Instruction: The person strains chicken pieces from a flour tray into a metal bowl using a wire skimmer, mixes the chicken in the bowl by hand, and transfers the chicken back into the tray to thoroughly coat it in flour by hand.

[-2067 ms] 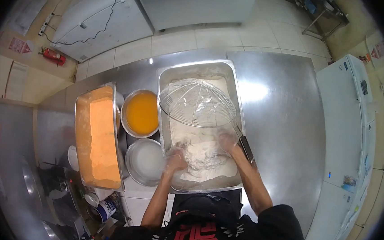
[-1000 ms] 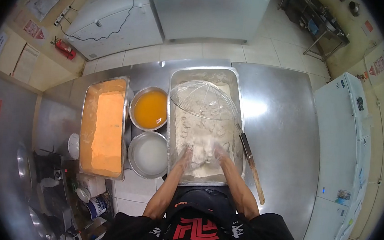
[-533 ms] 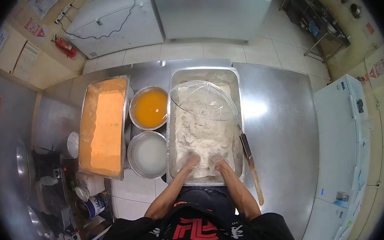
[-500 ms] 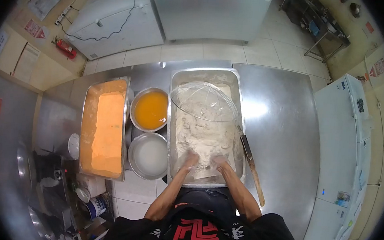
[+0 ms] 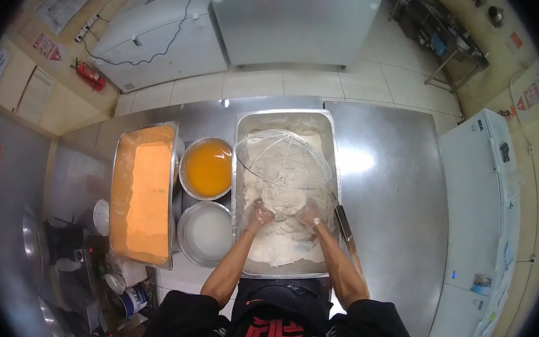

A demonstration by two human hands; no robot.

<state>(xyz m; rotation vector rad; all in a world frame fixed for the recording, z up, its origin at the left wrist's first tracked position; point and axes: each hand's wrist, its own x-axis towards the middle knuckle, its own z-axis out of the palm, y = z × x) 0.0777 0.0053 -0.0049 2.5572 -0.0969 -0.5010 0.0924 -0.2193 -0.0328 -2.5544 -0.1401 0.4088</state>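
Pale flour (image 5: 276,248) lies in a deep metal tray (image 5: 235,248), its surface uneven and lumpy. Inside the tray, my left hand (image 5: 261,215) is dusted with flour, its fingers curled into it. My right hand (image 5: 309,214) is level with it on the other side, also in the flour, with its fingers smeared by motion and partly buried. Beyond both hands, a round wire skimmer (image 5: 284,159) lies over the flour. Its dark grip (image 5: 343,222) and wooden handle (image 5: 354,257) cross the tray's right rim.
Left of the tray stand a bowl of orange-yellow liquid (image 5: 207,169) and a bowl of cloudy whitish liquid (image 5: 207,234). Farther left is a long metal tray of orange crumbs or powder (image 5: 149,191). The steel table (image 5: 395,185) extends to the right, beside a white refrigerator (image 5: 475,204).
Both hands have moved forward, away from my body, through the flour. More flour shows on the near side of them. The view has tilted up slightly.
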